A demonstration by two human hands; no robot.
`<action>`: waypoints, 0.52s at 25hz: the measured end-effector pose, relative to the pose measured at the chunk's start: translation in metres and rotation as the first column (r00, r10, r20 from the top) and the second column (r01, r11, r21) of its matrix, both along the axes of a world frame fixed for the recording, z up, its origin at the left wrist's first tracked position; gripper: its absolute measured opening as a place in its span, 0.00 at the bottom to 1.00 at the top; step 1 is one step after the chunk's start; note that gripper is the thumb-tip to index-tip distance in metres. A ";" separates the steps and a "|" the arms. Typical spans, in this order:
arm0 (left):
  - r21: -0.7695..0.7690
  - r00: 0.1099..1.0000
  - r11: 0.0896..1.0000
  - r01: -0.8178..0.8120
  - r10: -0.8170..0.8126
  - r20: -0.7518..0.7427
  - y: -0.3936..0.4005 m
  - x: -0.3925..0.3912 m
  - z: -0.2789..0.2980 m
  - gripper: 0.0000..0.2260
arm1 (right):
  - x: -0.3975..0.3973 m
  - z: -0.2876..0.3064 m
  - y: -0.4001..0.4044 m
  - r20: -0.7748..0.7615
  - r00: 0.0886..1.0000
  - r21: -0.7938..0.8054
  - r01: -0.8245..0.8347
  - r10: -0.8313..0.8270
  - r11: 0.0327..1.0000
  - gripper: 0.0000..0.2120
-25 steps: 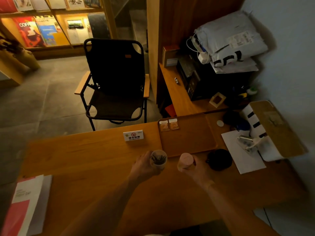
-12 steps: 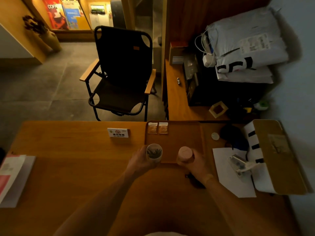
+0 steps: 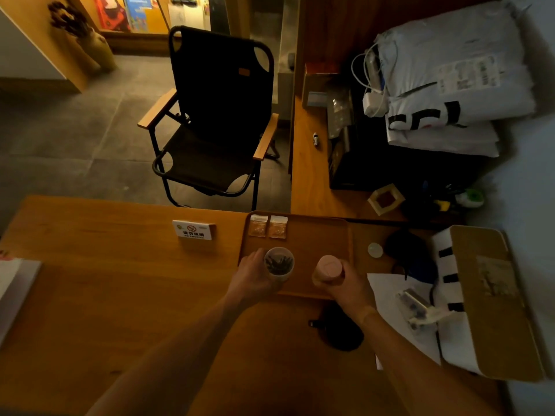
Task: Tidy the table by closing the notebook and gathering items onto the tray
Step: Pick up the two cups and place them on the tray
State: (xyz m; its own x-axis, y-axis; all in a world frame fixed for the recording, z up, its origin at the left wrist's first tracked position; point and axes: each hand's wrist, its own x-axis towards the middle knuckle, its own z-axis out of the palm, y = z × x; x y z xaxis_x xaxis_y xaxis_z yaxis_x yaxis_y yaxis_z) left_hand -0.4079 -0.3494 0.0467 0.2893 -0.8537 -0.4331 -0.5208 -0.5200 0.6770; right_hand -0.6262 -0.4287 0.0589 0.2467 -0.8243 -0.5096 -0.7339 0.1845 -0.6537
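A brown wooden tray (image 3: 318, 235) lies on the table ahead of me, with two small sachets (image 3: 268, 226) in its far left corner. My left hand (image 3: 252, 276) grips a clear cup holding dark sticks (image 3: 279, 263) over the tray's near left part. My right hand (image 3: 345, 285) grips a pink-lidded jar (image 3: 329, 267) over the tray's near right part. Whether either rests on the tray I cannot tell. A closed notebook (image 3: 13, 291) lies at the table's left edge.
A no-smoking sign (image 3: 193, 230) stands left of the tray. A black round object (image 3: 341, 328) lies near my right forearm. White paper (image 3: 399, 313), a small round lid (image 3: 375, 250), a dark pouch (image 3: 411, 256) and a cardboard box (image 3: 492, 298) sit to the right. A black chair (image 3: 216, 115) stands beyond the table.
Both hands moved forward with the cup and the jar, from the table in front of the tray to over the tray's near part. The view tilted downward.
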 end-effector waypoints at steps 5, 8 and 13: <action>-0.035 0.999 0.999 0.026 -0.025 0.030 -0.023 -0.004 -0.022 0.31 | 0.002 -0.022 -0.016 -0.018 0.999 -0.030 0.032 -0.033 0.999 0.29; -0.073 0.994 0.996 0.054 -0.047 0.094 -0.041 -0.003 -0.035 0.32 | 0.006 -0.037 -0.031 -0.020 0.997 -0.074 0.069 -0.071 0.995 0.29; -0.148 0.985 0.986 0.083 -0.059 0.162 -0.071 -0.004 -0.056 0.33 | 0.012 -0.064 -0.053 -0.003 0.996 -0.130 0.089 -0.090 0.988 0.28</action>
